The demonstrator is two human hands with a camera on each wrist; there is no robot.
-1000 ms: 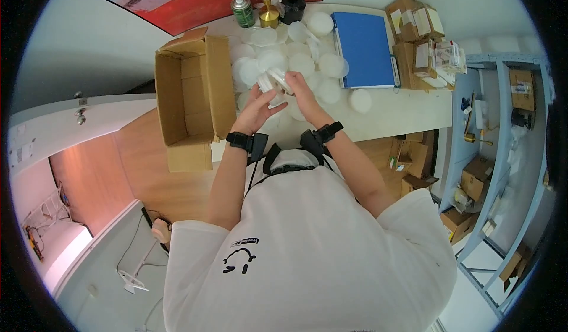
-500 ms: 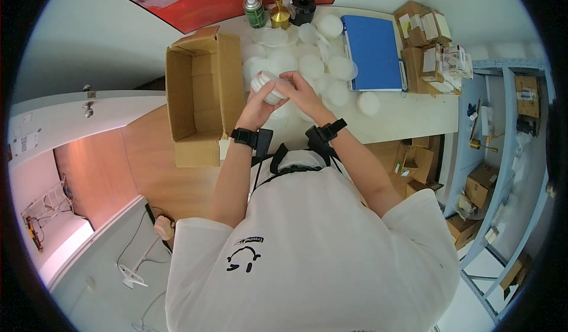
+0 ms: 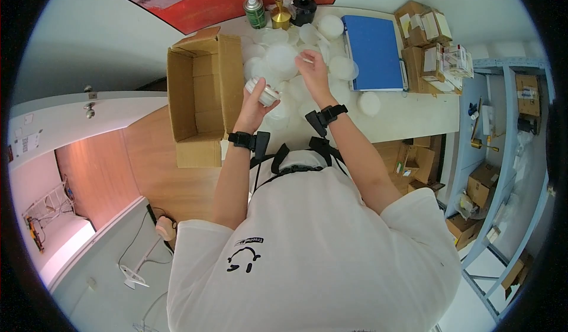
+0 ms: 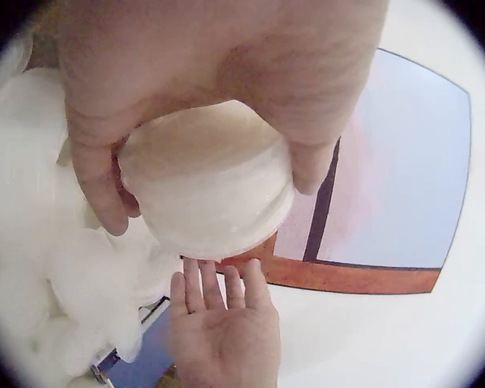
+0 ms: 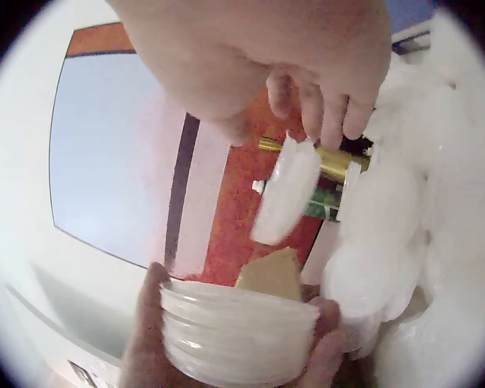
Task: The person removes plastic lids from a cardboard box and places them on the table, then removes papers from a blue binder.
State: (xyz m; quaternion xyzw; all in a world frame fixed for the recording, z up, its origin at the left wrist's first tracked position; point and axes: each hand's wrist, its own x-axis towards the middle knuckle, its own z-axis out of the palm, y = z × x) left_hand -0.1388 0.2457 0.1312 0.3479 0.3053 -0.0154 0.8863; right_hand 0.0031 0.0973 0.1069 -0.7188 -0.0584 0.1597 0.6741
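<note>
My left hand (image 3: 252, 108) grips a short nested stack of shallow, round, translucent white plastic pieces (image 3: 264, 93), fingers and thumb on its sides. In the right wrist view the ridged stack (image 5: 234, 335) sits tilted between its fingers. My right hand (image 3: 315, 75) is held out over a loose pile of the same round pieces (image 3: 281, 60). Its fingers are spread and slightly bent, the palm (image 4: 222, 347) showing in the left wrist view. One single round piece (image 5: 287, 194) appears edge-on right by its fingertips in the right wrist view.
An open cardboard box (image 3: 204, 92) stands left of the pile. Behind are a green spray can (image 3: 255, 14), a brass funnel-shaped object (image 3: 280, 16) and a black item (image 3: 303, 10). To the right lie a blue binder (image 3: 374, 53) and small cartons (image 3: 435, 54).
Both hands were together at the stack. My right hand has left it and moved forward over the pile, while my left hand keeps the stack and has tilted it.
</note>
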